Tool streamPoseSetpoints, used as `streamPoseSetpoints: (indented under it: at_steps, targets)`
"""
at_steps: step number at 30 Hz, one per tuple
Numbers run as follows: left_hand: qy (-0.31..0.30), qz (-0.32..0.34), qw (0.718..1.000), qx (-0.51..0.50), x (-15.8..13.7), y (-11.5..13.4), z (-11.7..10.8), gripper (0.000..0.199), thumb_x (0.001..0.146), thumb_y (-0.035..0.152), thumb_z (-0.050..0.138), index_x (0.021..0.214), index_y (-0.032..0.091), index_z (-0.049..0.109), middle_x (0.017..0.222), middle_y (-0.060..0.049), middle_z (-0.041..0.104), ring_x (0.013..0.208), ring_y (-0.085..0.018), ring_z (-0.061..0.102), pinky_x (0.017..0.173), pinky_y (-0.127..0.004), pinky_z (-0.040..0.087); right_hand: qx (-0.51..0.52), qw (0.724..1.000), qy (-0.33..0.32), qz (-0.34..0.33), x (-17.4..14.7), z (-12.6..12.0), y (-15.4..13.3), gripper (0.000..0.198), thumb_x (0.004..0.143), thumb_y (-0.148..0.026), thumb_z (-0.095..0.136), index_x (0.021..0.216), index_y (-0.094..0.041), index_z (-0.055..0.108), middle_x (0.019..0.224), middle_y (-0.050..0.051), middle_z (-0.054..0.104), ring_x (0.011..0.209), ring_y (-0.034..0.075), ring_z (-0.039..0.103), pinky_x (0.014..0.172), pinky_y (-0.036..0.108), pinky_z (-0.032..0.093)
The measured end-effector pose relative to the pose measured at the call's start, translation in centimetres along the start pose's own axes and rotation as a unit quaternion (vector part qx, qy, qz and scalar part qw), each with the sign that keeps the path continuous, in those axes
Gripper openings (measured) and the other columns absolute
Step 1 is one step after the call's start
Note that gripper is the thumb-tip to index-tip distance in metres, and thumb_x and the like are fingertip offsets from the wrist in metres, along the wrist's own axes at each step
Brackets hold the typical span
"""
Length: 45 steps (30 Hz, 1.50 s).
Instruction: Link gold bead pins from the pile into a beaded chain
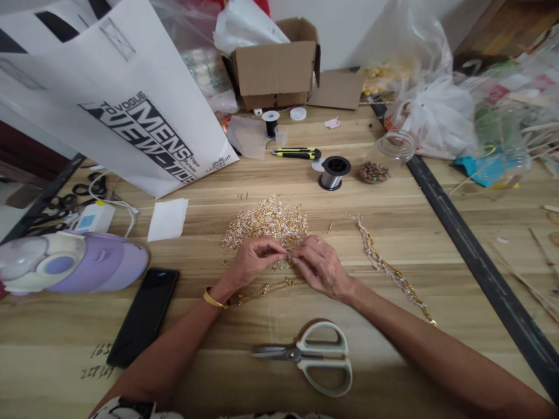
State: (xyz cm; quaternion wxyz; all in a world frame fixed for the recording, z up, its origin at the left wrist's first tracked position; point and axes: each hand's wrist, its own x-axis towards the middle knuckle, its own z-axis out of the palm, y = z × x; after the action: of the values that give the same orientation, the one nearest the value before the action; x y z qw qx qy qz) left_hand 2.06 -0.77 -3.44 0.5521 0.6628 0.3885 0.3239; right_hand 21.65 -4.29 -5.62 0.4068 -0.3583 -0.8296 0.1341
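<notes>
My left hand point(257, 259), with a gold bangle point(215, 298) at the wrist, is closed in a pinch at the front edge of a pile of small gold and pale beads point(266, 224). Facing it, my right hand point(321, 265) has its fingers pinched together too, the fingertips nearly meeting. Whatever lies between them is too small to make out. A gold chain point(271, 288) lies on the table just below both hands. To the right rests a bundle of gold and silvery strands point(388, 267). Scissors with white handles point(323, 356) lie nearer to me.
A wire spool point(334, 173), a yellow-black cutter knife point(297, 153) and a jar of dark beads point(378, 169) stand behind the pile. At left are a phone point(144, 317), a purple bottle point(96, 262) and a large white bag point(131, 99). A cardboard box point(277, 70) sits at the back.
</notes>
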Motion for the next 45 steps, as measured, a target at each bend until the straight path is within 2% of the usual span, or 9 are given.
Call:
streamPoseSetpoints:
  at_steps: [45]
  targets:
    - [0.003,0.062,0.995,0.072,-0.06,0.11,0.38,0.006,0.078,0.017,0.066,0.075,0.013,0.069,0.076,-0.006,0.068,0.072,-0.014,0.062,0.066,-0.025,0.047,0.005,1.000,-0.009,0.000,0.08,0.16,0.05,0.007,0.089,-0.013,0.050,0.090,-0.018,0.055,0.080,0.006,0.059,0.077,0.018,0.051,0.074,0.034,0.045]
